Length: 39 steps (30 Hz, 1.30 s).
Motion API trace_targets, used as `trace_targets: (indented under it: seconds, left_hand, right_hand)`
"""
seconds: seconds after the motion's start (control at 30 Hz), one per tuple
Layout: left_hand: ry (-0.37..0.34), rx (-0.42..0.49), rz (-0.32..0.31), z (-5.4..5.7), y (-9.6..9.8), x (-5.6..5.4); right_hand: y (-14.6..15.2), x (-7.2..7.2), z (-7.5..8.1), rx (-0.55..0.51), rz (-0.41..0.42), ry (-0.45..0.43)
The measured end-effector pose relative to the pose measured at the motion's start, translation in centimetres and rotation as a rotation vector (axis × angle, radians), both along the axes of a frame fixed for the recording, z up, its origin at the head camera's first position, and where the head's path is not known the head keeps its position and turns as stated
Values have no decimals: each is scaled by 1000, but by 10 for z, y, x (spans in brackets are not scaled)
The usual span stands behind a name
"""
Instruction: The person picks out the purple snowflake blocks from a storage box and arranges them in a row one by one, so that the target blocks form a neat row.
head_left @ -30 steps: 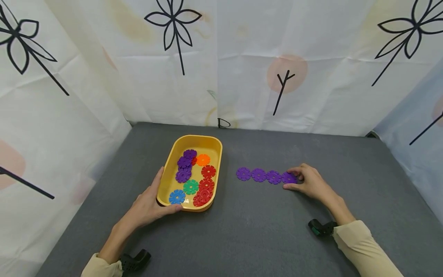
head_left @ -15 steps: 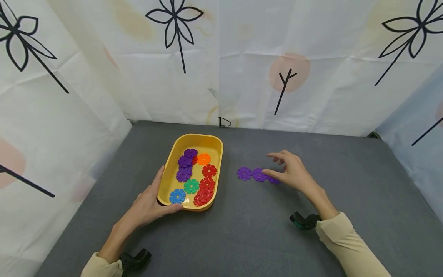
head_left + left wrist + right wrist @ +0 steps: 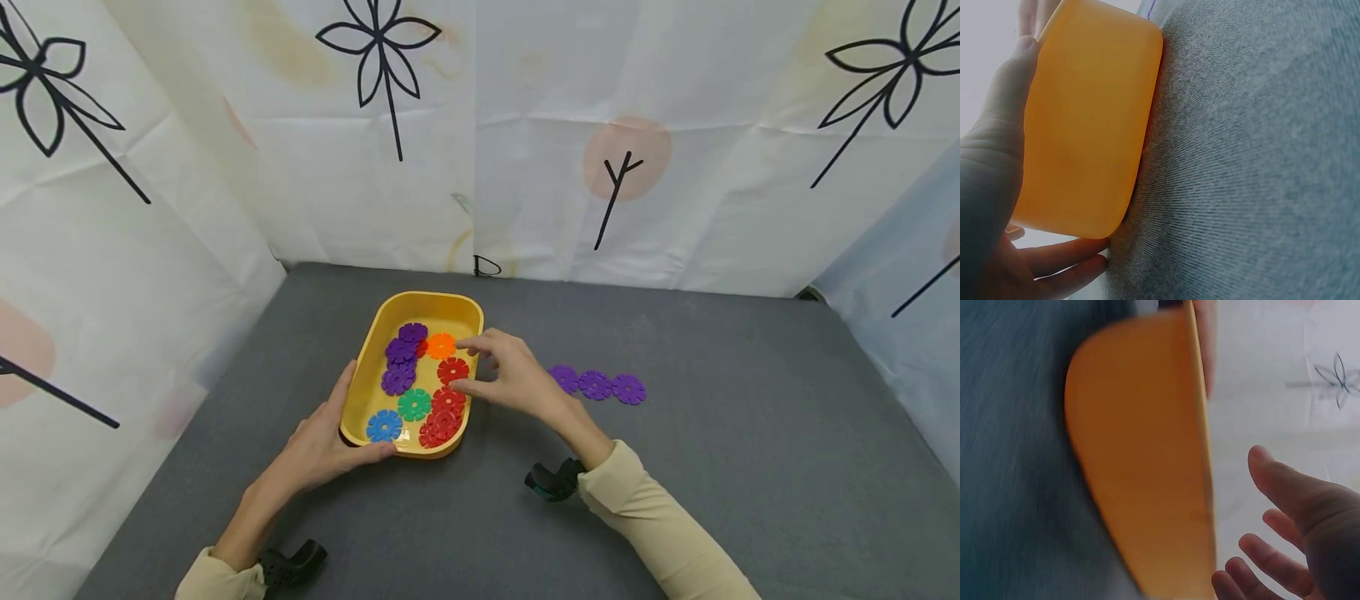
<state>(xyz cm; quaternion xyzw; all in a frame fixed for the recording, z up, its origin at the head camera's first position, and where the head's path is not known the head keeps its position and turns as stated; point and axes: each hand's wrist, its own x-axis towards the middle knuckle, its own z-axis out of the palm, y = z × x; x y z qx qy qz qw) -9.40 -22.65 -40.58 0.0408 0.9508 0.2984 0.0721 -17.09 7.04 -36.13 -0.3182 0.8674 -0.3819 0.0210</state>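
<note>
My left hand point(image 3: 322, 442) grips the near-left corner of a yellow plastic tray point(image 3: 457, 302), its thumb along the near edge. In the left wrist view, the thumb and fingers hold the tray's wall point(image 3: 1091, 125). Several flower-shaped plastic discs lie inside: purple ones point(image 3: 397, 382), red ones point(image 3: 442, 425), an orange disc point(image 3: 440, 346), a green disc point(image 3: 414, 406) and a blue disc point(image 3: 385, 426). Over the tray's right rim hovers my right hand point(image 3: 517, 375), thumb and fingers apart, holding nothing. Behind it a row of purple discs point(image 3: 596, 385) lies on the table, its left end hidden.
A grey cloth-covered table point(image 3: 712, 350) spreads out beneath everything. White curtains point(image 3: 675, 200) with drawn flowers stand at the back and sides. Black wrist devices point(image 3: 555, 481) sit below both wrists.
My right hand has let go of the rightmost purple disc in the row and moved left over the row to the tray. The left hand and tray stay in place.
</note>
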Motion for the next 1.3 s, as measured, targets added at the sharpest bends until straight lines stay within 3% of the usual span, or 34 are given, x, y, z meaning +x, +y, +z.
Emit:
trace_targets:
  seconds: [0.33, 0.47, 0.57, 0.8, 1.0, 1.3]
  left_hand:
    - [11, 3, -18, 0, -1, -1]
    - [7, 1, -21, 2, 0, -1]
    - [10, -3, -24, 3, 0, -1]
    - [31, 6, -34, 2, 0, 0]
    - [34, 11, -29, 2, 0, 2]
    - [34, 16, -27, 0, -1, 0]
  right_hand:
    - [-61, -4, -12, -39, 60, -80]
    - [-76, -9, -17, -40, 42, -104]
    - [-85, -13, -20, 20, 15, -131]
    - [-100, -19, -25, 284, 21, -150]
    - [-103, -17, -27, 410, -1, -163]
    - [-103, -11, -29, 436, -69, -186]
